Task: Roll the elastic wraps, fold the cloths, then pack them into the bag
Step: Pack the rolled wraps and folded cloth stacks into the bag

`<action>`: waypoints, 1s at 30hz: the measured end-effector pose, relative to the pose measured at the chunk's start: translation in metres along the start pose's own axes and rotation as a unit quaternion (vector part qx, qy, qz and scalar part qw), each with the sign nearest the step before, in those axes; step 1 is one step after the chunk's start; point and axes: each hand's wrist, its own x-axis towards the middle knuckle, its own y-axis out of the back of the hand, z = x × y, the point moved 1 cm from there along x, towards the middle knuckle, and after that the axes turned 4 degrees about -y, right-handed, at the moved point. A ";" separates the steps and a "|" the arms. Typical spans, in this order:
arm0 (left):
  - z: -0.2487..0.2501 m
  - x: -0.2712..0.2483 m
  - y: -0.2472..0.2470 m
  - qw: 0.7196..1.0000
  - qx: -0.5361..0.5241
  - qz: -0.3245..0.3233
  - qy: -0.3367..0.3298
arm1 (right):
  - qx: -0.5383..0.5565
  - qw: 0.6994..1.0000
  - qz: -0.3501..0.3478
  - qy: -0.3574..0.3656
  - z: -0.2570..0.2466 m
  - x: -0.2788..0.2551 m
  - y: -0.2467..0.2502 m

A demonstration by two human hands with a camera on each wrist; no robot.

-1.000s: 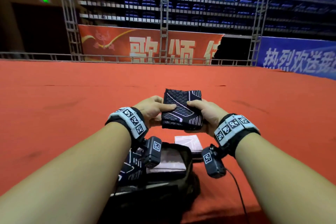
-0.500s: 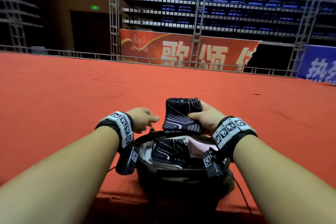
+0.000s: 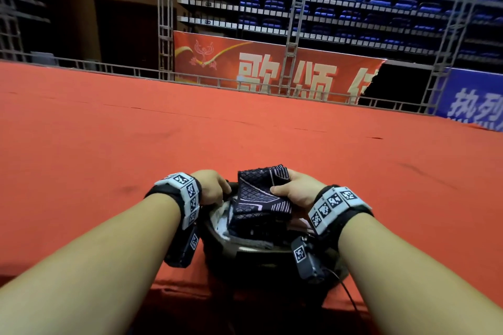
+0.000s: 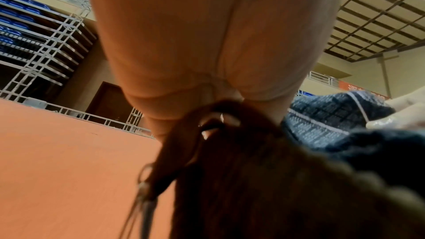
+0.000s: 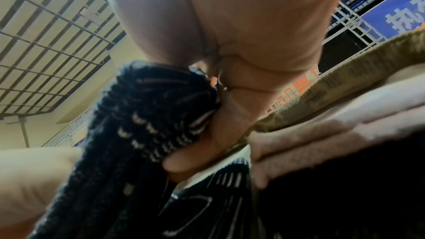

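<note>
A folded dark patterned cloth (image 3: 260,192) stands tilted over the open mouth of a dark bag (image 3: 245,255) at the near edge of the red table. My right hand (image 3: 295,190) grips the cloth (image 5: 142,115) by its right side, thumb on top. My left hand (image 3: 211,187) holds the bag's far left rim (image 4: 220,114), fingers curled over it. Inside the bag lie another dark patterned cloth (image 3: 253,221) and pale folded cloths (image 5: 322,124). The lower part of the held cloth dips into the opening.
The red table top (image 3: 190,139) stretches far ahead and to both sides. A metal railing (image 3: 136,72), truss towers and banners stand beyond its far edge. A thin cable (image 3: 351,296) hangs from my right wrist camera over the table's near edge.
My left hand let go of the cloth and took hold of the bag's rim. My right hand has brought the cloth down toward me, into the bag's mouth.
</note>
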 end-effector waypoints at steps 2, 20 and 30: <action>-0.001 0.001 0.004 1.000 -0.014 0.002 -0.011 | -0.007 1.000 -0.005 -0.002 0.001 0.001 -0.010; -0.002 -0.001 0.017 0.997 -0.037 -0.047 -0.049 | -0.589 0.795 0.076 0.125 -0.010 -0.012 -0.036; 0.011 -0.018 0.033 0.989 -0.108 -0.085 -0.053 | -0.656 0.749 -0.044 0.088 0.023 0.009 -0.063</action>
